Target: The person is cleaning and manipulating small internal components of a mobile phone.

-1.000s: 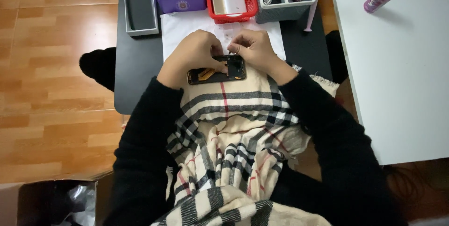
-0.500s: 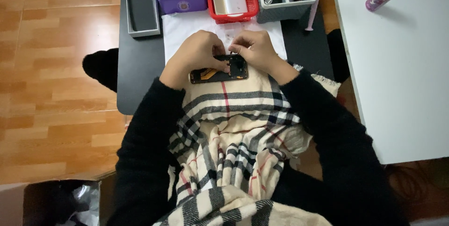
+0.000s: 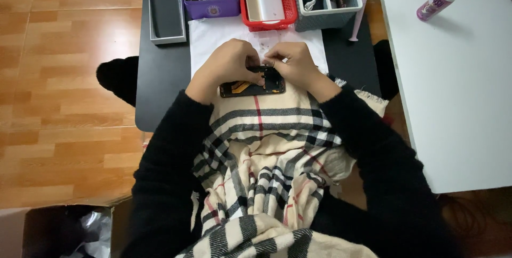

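Both hands [image 3: 229, 66] [image 3: 293, 65] on opened phone [image 3: 253, 83], prob. gripping.

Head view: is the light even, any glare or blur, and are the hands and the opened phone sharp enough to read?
Head view: soft, even light with faint shadows; mild sheen on the wood floor, no hard glare; slight wide-angle bend at the edges. Left hand and right hand are fairly sharp, but they cover much of the phone, so its fine parts cannot be made out.
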